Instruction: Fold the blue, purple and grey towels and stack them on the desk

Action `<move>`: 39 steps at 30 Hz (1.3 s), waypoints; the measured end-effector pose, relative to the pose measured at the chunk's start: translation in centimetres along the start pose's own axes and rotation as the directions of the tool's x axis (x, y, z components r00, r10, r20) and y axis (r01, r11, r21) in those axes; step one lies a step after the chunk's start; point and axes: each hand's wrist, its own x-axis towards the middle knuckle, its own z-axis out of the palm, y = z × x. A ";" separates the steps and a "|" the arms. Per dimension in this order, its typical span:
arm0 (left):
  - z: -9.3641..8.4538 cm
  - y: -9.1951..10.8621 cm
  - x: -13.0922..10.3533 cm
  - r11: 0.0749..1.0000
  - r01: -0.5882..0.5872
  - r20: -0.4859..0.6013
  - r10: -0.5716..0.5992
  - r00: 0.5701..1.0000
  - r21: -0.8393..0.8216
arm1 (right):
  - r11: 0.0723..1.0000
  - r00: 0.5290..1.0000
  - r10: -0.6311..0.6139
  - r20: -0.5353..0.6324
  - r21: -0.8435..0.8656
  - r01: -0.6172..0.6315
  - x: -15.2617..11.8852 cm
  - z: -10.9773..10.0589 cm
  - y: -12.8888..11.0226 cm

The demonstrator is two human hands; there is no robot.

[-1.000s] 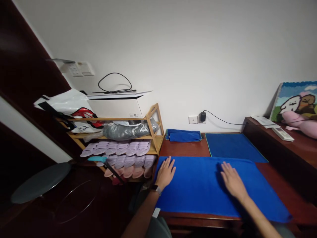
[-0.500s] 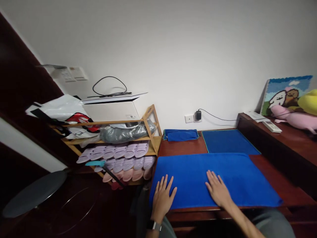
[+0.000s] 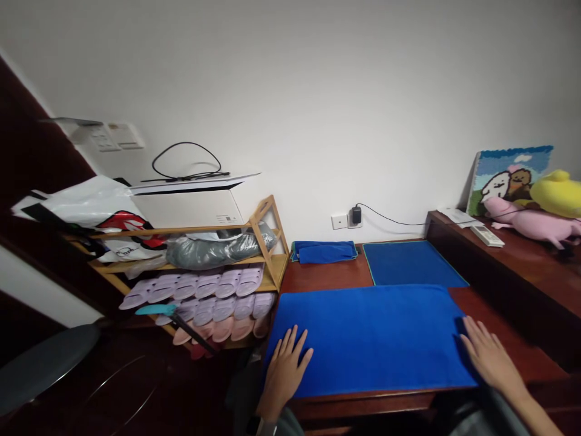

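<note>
A bright blue cloth [image 3: 372, 339] lies spread flat on the reddish-brown wooden table [image 3: 327, 277]. My left hand [image 3: 285, 366] rests on its left part, fingers spread, with nothing held. At the cloth's right edge is my right hand [image 3: 492, 354], palm down and fingers stretched out, partly over the bare wood; it holds nothing. Behind the spread cloth, a folded blue cloth [image 3: 323, 252] lies at the back left, against the wall. A second flat blue cloth [image 3: 413, 263] with a green edge lies at the back right.
To the left stands a wooden shoe rack [image 3: 272, 278] with several slippers [image 3: 227, 283] and a white box [image 3: 190, 206] on top. A raised ledge on the right carries a remote control [image 3: 487, 235] and a pink plush toy [image 3: 531, 221]. A plug [image 3: 356, 214] sits in the wall.
My right hand has moved right across the cloth from its middle to its right edge. My left hand stays on the left part. The view has shifted slightly.
</note>
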 end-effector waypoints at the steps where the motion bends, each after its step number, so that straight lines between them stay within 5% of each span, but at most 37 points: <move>1: -0.2 -0.1 0.9 1.000 -0.009 -0.020 0.009 1.000 -0.005 | 1.000 1.000 0.030 0.003 0.001 -0.030 1.3 0.4 -3.1; 6: -1.0 -1.6 7.7 0.999 -0.050 -0.047 0.050 0.998 -0.008 | 0.984 0.971 -0.163 0.174 0.101 0.147 8.3 3.4 -18.3; 8: -0.8 -3.0 10.3 0.999 -0.038 -0.019 0.038 0.999 0.013 | 0.979 0.951 -0.191 0.241 0.116 0.167 10.4 4.8 -21.2; 10: -0.3 -4.8 11.8 0.999 -0.021 0.023 0.020 1.000 0.040 | 0.982 0.940 -0.182 0.288 0.102 0.159 11.8 6.1 -21.4; 13: 1.0 -7.1 12.4 0.998 -0.032 0.023 0.031 0.999 0.052 | 0.992 0.945 -0.122 0.303 0.036 0.117 12.6 7.0 -16.8; 20: 2.4 -7.3 11.9 0.998 -0.063 -0.039 0.064 0.997 0.029 | 0.968 0.938 0.231 0.259 -0.162 -0.193 11.5 4.6 1.3; 23: 1.7 -7.1 12.0 0.997 -0.060 -0.009 0.061 0.998 0.041 | 0.972 0.940 0.226 0.254 -0.120 -0.201 11.7 3.7 4.7; 27: -0.2 -5.8 12.1 0.997 -0.063 -0.035 0.064 0.997 0.049 | 0.957 0.940 0.266 0.213 0.062 -0.285 13.9 2.9 5.5; 30: -1.8 -0.3 11.8 0.995 -0.095 -0.115 0.095 0.989 0.007 | 0.884 0.924 0.349 0.155 0.274 -0.380 15.5 2.6 5.2; 34: -0.9 15.2 9.6 0.917 -0.371 -0.078 0.363 0.929 -0.147 | 0.855 0.902 0.419 0.105 0.289 -0.431 15.7 3.0 4.4; 36: 1.6 24.3 8.2 0.780 -0.601 -0.044 0.603 0.796 -0.173 | 0.873 0.918 0.387 0.089 0.285 -0.395 15.4 3.3 4.1; 38: 5.0 32.5 7.2 0.582 -0.799 -0.039 0.804 0.594 -0.151 | 0.886 0.933 0.349 0.083 0.294 -0.358 15.1 3.6 4.1; 39: 6.7 36.1 7.0 0.524 -0.843 -0.032 0.847 0.531 -0.124 | 0.891 0.939 0.335 0.079 0.297 -0.343 15.0 3.7 4.2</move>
